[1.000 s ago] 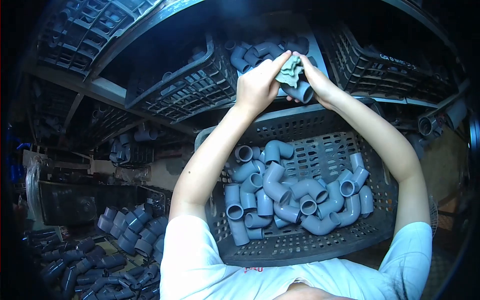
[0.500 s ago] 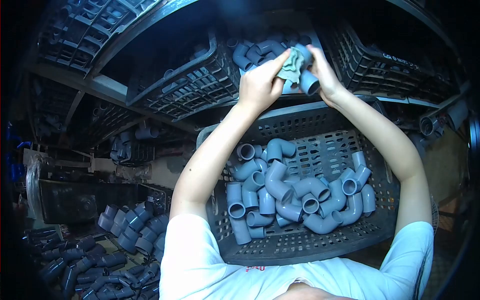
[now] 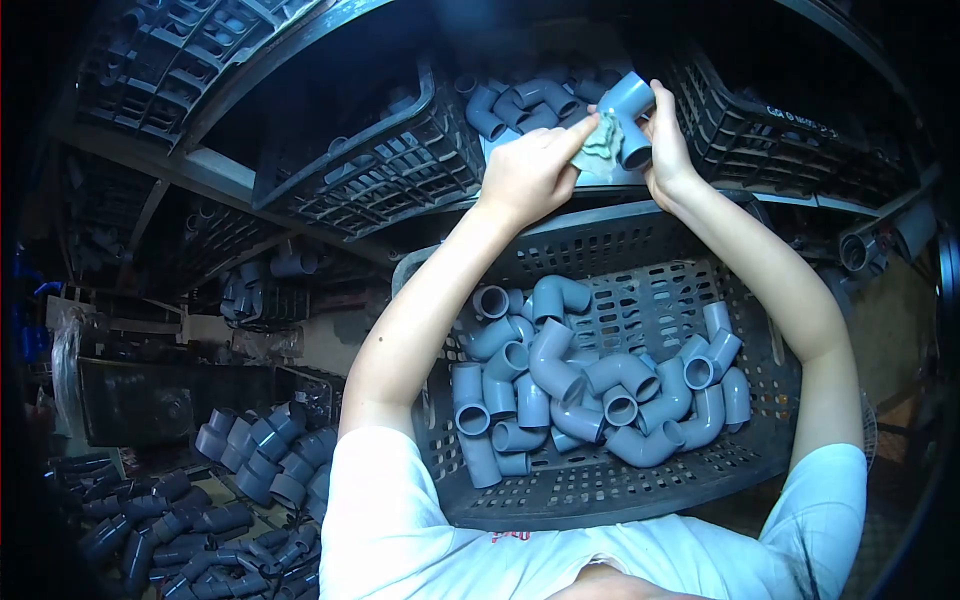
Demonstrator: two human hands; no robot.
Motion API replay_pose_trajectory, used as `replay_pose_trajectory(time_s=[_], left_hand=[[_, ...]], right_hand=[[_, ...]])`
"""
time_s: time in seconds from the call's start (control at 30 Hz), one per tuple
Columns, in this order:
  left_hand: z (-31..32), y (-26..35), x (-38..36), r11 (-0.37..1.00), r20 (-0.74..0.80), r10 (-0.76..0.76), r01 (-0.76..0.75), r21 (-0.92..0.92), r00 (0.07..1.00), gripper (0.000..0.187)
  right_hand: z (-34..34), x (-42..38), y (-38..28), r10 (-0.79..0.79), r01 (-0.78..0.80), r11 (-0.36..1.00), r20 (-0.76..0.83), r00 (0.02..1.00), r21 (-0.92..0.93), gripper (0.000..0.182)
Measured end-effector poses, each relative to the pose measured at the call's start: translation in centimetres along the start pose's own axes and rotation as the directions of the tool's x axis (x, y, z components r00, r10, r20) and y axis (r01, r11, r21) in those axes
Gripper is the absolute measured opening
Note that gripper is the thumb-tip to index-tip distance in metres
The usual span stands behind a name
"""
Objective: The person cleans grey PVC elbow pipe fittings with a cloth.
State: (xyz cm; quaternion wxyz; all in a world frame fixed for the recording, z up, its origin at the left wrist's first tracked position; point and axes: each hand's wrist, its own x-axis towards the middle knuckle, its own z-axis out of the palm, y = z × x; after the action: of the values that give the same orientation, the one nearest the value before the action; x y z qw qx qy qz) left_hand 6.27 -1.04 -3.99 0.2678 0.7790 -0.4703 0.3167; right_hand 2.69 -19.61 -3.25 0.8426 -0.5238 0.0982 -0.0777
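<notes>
My left hand (image 3: 532, 172) is closed on a crumpled pale green cloth (image 3: 600, 146), which touches the side of a grey pipe elbow (image 3: 628, 98). On the elbow's other side, my right hand (image 3: 668, 150) grips it, with fingers partly hidden behind it. Both hands are above the far rim of a black plastic basket (image 3: 600, 508). Several grey elbows (image 3: 552, 362) lie in the basket in a loose heap. Just behind my hands, more grey elbows (image 3: 545, 97) rest on a shelf.
Black crates stand on the shelf at the left (image 3: 385, 175) and right (image 3: 760, 140) of my hands. Piles of grey fittings (image 3: 265, 455) and darker fittings (image 3: 170, 530) lie at the lower left. A metal shelf bar (image 3: 220, 175) runs across the upper left.
The elbow has turned in my right hand and moved slightly right, its upper end now pointing up and right. My left hand and the cloth have shifted slightly right with it.
</notes>
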Motion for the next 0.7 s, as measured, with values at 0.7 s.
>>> replay_pose_trajectory(time_s=[0.7], left_hand=[[0.0, 0.4, 0.0, 0.997, -0.049, 0.0, 0.004, 0.073, 0.999, 0.069]], right_hand=[[0.2, 0.0, 0.1, 0.086, -0.068, 0.975, 0.074, 0.994, -0.211, 0.082]])
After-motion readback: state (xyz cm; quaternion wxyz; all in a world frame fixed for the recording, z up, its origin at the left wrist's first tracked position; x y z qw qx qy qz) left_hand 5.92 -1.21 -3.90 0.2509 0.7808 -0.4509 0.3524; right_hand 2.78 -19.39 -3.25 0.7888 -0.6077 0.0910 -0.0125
